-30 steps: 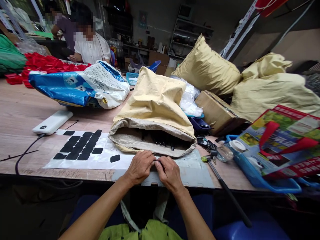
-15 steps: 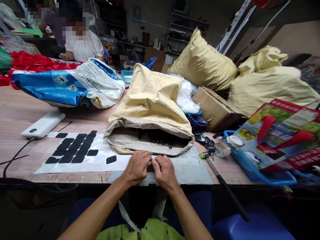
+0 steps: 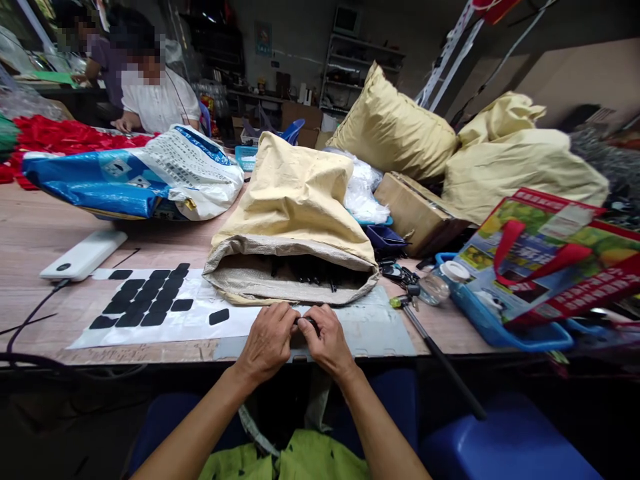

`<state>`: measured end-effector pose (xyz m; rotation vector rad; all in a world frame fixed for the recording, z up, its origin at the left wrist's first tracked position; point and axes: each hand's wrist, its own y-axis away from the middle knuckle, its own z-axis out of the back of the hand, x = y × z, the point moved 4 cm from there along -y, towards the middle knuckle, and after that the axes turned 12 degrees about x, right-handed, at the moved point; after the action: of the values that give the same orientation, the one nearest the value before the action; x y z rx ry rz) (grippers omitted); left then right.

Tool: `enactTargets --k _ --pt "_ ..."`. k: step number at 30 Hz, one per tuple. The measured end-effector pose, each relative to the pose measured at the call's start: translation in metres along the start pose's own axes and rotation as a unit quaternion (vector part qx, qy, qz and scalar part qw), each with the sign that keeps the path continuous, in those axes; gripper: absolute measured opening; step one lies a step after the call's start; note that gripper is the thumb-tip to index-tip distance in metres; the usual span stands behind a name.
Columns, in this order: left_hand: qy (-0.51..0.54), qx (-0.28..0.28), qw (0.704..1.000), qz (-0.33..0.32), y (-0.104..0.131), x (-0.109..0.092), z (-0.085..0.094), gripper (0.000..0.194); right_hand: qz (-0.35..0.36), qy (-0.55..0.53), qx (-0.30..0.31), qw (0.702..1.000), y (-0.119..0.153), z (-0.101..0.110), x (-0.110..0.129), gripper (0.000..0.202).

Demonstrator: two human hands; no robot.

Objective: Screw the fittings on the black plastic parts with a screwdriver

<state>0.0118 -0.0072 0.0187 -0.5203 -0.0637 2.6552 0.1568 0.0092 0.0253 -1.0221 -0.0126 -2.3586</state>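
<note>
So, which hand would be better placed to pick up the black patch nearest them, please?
Probably the left hand: it sits closer to that black patch; the right hand is farther across.

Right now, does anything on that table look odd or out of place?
Slightly: the long-handled tool at the right juts past the edge of the table, so it might get knocked. The rightmost black patch lies apart from the others on the white sheet.

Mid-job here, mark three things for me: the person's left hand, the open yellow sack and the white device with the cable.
Left hand (image 3: pixel 269 337): head view, on the back of the hand.
Open yellow sack (image 3: pixel 293 208): head view, on the cloth above its mouth.
White device (image 3: pixel 85 255): head view, on its top face.
</note>
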Motion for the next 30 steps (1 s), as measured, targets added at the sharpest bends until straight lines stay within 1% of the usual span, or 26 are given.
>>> enactTargets --k 2,4,5,6,8,10,11,12,13,14,15,17,18,19,20,21,23,24,25,26,28,30 --pt "0.013 -0.013 0.999 0.036 0.016 -0.007 0.008 0.022 0.019 -0.046 0.009 0.999 0.002 0.004 0.002 0.025" --pt "0.035 -0.005 0.997 0.065 0.037 -0.017 0.01 0.022 0.02 -0.112 -0.019 0.993 0.003 0.01 0.001 0.028" --pt "0.05 0.015 0.996 0.073 0.047 -0.023 0.007 0.021 0.013 -0.143 -0.041 0.989 0.003 0.013 -0.001 0.03" --pt "0.067 0.047 0.994 0.076 0.058 -0.029 0.0 0.02 0.005 -0.169 -0.058 0.984 0.003 0.015 -0.003 0.031" --pt "0.084 0.131 0.984 0.09 0.076 -0.037 -0.023 0.019 -0.006 -0.196 -0.075 0.978 0.003 0.016 -0.006 0.031" --pt "0.068 0.209 0.966 0.136 0.089 -0.037 -0.049 0.022 -0.003 -0.196 -0.07 0.978 0.003 0.015 -0.007 0.03" --pt "0.054 0.242 0.955 0.165 0.093 -0.035 -0.059 0.024 -0.001 -0.194 -0.067 0.979 0.003 0.014 -0.007 0.029" --pt "0.045 0.269 0.943 0.189 0.095 -0.033 -0.065 0.028 0.001 -0.194 -0.065 0.979 0.003 0.013 -0.007 0.029" --pt "0.047 0.288 0.935 0.203 0.094 -0.032 -0.067 0.033 0.002 -0.197 -0.066 0.978 0.003 0.013 -0.008 0.029" --pt "0.062 0.299 0.93 0.207 0.09 -0.032 -0.064 0.035 0.003 -0.201 -0.069 0.977 0.003 0.012 -0.008 0.028" --pt "0.089 0.302 0.928 0.2 0.082 -0.032 -0.057 0.034 0.003 -0.205 -0.076 0.976 0.003 0.012 -0.008 0.028" --pt "0.151 0.276 0.933 0.177 0.056 -0.029 -0.032 0.019 0.004 -0.208 -0.09 0.974 0.004 0.012 -0.008 0.027" --pt "0.169 0.25 0.938 0.17 0.038 -0.024 -0.016 0.019 0.004 -0.208 -0.095 0.974 0.004 0.011 -0.009 0.026" --pt "0.173 0.202 0.948 0.177 0.018 -0.015 0.0 0.022 0.004 -0.206 -0.099 0.973 0.004 0.011 -0.009 0.025" --pt "0.16 0.14 0.956 0.203 -0.003 -0.003 0.017 0.023 0.003 -0.204 -0.101 0.974 0.004 0.011 -0.009 0.025" --pt "0.138 0.09 0.959 0.232 -0.023 0.01 0.03 0.024 0.002 -0.202 -0.102 0.974 0.004 0.01 -0.009 0.024" --pt "0.087 0.017 0.95 0.301 -0.059 0.038 0.047 0.025 0.001 -0.197 -0.105 0.975 0.003 0.01 -0.011 0.024" --pt "0.07 -0.003 0.94 0.334 -0.074 0.051 0.05 0.027 0.001 -0.195 -0.108 0.975 0.003 0.01 -0.011 0.025" --pt "0.055 -0.006 0.929 0.366 -0.085 0.063 0.049 0.029 -0.001 -0.193 -0.111 0.975 0.003 0.01 -0.012 0.025" --pt "0.047 0.003 0.919 0.391 -0.094 0.072 0.046 0.03 -0.003 -0.192 -0.115 0.975 0.003 0.01 -0.014 0.026" --pt "0.039 0.029 0.907 0.418 -0.101 0.084 0.038 0.032 -0.01 -0.191 -0.125 0.974 0.003 0.01 -0.016 0.026" --pt "0.028 0.044 0.909 0.413 -0.098 0.089 0.033 0.031 -0.015 -0.19 -0.133 0.973 0.004 0.01 -0.017 0.026"
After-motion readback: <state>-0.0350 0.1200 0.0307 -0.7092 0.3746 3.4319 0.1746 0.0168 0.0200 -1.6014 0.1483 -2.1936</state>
